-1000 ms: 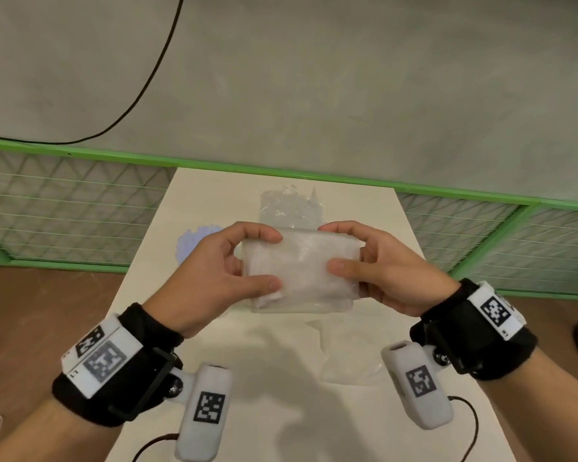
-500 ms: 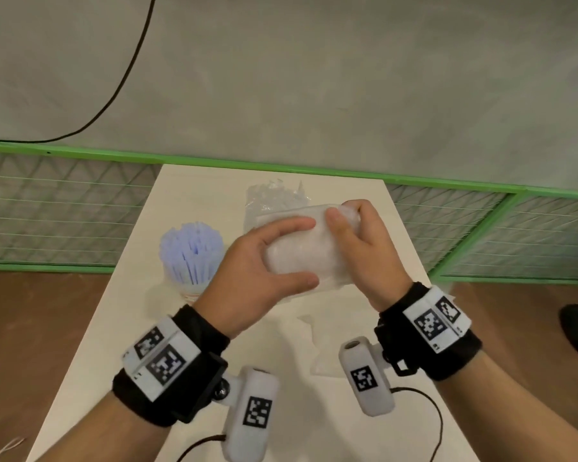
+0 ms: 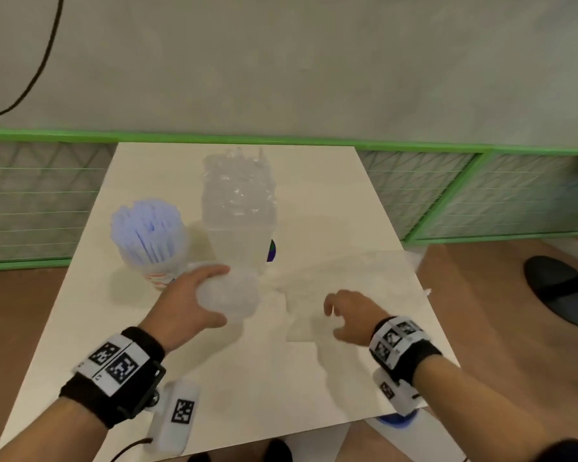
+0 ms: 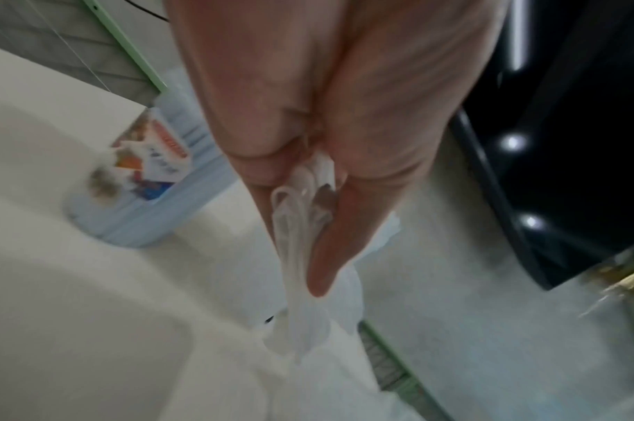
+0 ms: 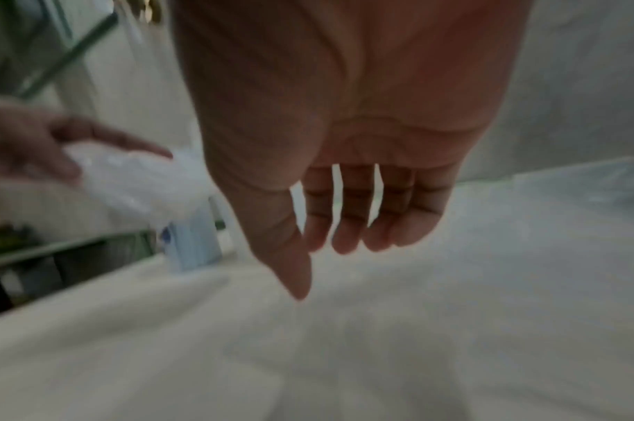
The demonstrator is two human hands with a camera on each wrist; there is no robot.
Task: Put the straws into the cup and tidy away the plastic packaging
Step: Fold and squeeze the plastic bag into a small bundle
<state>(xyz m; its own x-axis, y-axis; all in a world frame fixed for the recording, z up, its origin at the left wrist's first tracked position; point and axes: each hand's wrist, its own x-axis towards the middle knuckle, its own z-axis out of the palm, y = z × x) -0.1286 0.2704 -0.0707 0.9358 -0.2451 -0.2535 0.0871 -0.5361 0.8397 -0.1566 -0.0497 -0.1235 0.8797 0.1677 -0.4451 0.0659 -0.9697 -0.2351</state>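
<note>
Two hands, one wad of wrap: tidying stage

Two jobs make up the task; the first looks done. Pale blue straws (image 3: 146,228) stand bunched upright in the clear plastic cup with a printed label (image 3: 161,273), on the left of the white table (image 3: 314,201). No loose straws show on the tabletop.

Remaining, as judged: the packaging. Left hand (image 3: 194,301) grips a folded wad of clear plastic wrap (image 3: 229,296), fingers curled over its far side and thumb under its near side. Left wrist view shows folds of film pinched between thumb and fingers, the rest trailing below. Wad sits just right of the cup and just near a tall clear container stuffed with crumpled plastic (image 3: 239,208) at table centre. That container is probably where the wrap goes; not confirmed.

Right hand (image 3: 351,313) holds nothing. Fingers hang relaxed, slightly bent, palm down, low over a flat sheet of clear plastic film (image 3: 341,278) lying on the right half of the table. Contact with the sheet: cannot tell, frames blurred. Sheet reaches toward the right table edge.

A small dark blue and green object (image 3: 271,251) peeks from behind the container's right side; identity unclear.

Estimate: straws finished, wad in hand not yet stowed, flat sheet not yet picked up.
</note>
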